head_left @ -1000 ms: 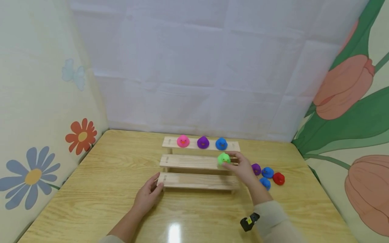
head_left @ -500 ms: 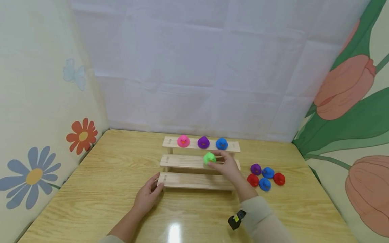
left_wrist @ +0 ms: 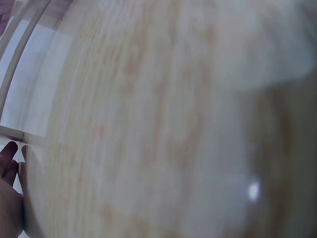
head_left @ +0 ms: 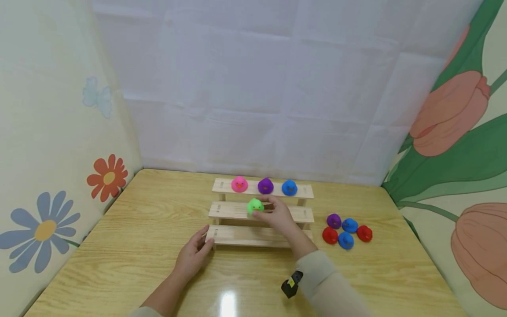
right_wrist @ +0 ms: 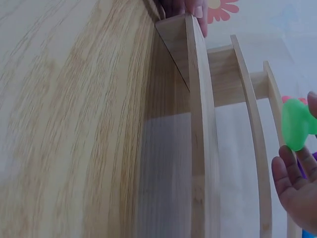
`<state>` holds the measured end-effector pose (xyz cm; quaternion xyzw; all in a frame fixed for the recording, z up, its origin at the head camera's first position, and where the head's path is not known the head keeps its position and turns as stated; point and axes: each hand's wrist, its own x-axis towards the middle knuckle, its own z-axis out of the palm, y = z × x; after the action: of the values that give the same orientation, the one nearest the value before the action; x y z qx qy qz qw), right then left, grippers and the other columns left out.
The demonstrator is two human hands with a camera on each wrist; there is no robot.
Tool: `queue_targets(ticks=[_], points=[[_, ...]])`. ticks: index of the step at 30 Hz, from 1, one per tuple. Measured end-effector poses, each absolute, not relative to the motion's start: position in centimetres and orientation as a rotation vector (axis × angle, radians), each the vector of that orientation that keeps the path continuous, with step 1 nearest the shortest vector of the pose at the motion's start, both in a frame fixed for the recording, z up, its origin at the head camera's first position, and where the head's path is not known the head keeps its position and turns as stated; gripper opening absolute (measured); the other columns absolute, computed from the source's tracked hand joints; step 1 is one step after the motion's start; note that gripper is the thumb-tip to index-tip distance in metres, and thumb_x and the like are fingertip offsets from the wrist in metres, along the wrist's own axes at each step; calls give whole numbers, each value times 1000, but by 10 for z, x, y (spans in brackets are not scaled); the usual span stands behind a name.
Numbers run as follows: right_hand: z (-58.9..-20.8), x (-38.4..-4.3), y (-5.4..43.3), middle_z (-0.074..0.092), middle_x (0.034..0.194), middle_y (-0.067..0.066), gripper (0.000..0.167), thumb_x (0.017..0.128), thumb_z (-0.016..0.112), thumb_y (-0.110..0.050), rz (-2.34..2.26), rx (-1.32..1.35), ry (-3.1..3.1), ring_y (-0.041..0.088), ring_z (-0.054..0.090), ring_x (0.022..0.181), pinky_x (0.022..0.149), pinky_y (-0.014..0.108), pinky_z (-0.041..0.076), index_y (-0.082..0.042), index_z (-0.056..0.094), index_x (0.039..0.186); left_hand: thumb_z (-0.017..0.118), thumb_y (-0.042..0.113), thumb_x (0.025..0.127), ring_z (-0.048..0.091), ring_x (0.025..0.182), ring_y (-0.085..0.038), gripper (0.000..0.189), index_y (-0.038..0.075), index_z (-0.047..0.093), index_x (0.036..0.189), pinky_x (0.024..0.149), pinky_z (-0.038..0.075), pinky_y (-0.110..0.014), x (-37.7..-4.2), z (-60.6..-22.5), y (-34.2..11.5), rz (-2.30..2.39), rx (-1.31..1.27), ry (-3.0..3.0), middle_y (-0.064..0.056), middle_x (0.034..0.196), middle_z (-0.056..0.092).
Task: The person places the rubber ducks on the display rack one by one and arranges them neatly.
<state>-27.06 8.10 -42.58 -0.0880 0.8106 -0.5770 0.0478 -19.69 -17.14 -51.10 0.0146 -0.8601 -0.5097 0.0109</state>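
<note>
My right hand (head_left: 280, 219) pinches a bright green rubber duck (head_left: 255, 205) over the middle step of a three-tier wooden rack (head_left: 253, 237). In the right wrist view the green duck (right_wrist: 295, 125) sits between thumb and fingers, above the step edges. My left hand (head_left: 192, 255) grips the left end of the rack's lowest step, with the thumb at its front edge. On the top step stand a pink duck (head_left: 239, 184), a purple duck (head_left: 265, 186) and a blue duck (head_left: 289, 188). The left wrist view shows mostly blurred tabletop, with some fingers (left_wrist: 9, 161) at its left edge.
Right of the rack, a loose cluster lies on the wooden table (head_left: 158, 207): a purple duck (head_left: 334, 221), two blue ducks (head_left: 346, 241) and two red ducks (head_left: 364, 234). A white cloth (head_left: 257, 88) hangs behind the table. Flower-patterned panels (head_left: 43, 229) flank both sides.
My right hand has carried the green duck leftward along the middle step, from near its right end to about its middle. The loose red duck behind the forearm has come into view. My left hand stays put.
</note>
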Motion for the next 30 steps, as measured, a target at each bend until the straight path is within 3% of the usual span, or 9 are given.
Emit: queue_targets(ticks=[17, 30], points=[[-423, -276, 46, 65, 123, 8, 46, 82, 79, -18, -1737, -307, 2436, 24, 63, 107, 88, 35, 56, -14, 63, 125, 52, 38, 102, 48, 135, -38, 59, 11, 36, 151, 112, 38, -53, -196, -507, -171, -1630, 93, -2703, -23, 142, 52], [-426, -280, 28, 66, 123, 3, 46, 80, 81, -21, -1661, -289, 2496, 20, 62, 104, 95, 38, 52, -19, 64, 124, 53, 32, 102, 50, 133, -38, 56, 10, 37, 151, 113, 36, -53, -198, -509, -171, -1634, 92, -2683, -23, 140, 54]])
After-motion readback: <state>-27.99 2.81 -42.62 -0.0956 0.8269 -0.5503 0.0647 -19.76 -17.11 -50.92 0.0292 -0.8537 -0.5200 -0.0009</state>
